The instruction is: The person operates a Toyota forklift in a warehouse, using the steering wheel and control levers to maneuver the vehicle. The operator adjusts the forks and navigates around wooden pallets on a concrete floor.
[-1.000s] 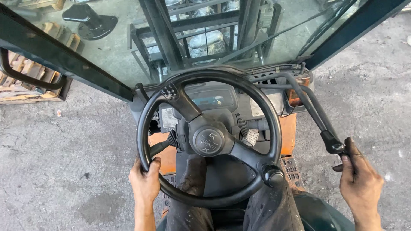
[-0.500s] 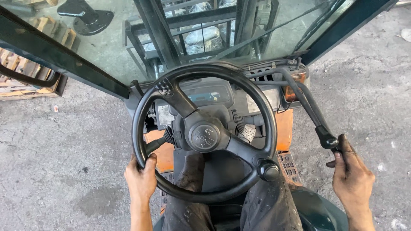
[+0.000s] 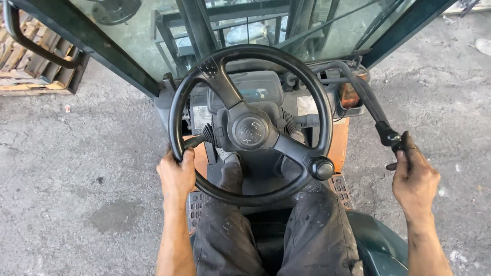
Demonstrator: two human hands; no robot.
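I sit in a forklift cab. My left hand grips the lower left rim of the black steering wheel. A round spinner knob sits on the wheel's lower right rim. My right hand is closed around the black tip of a long control lever that slopes down from the dashboard to the right. My legs in dark, stained trousers extend under the wheel toward the pedals.
The dashboard with a small display sits behind the wheel, beyond it the windshield and mast. Wooden pallets lie at the far left on grey concrete ground. A black grab handle hangs on the left pillar.
The wheel has turned a little, its spinner knob staying at the lower right. Both hands keep their grips on the rim and the lever.
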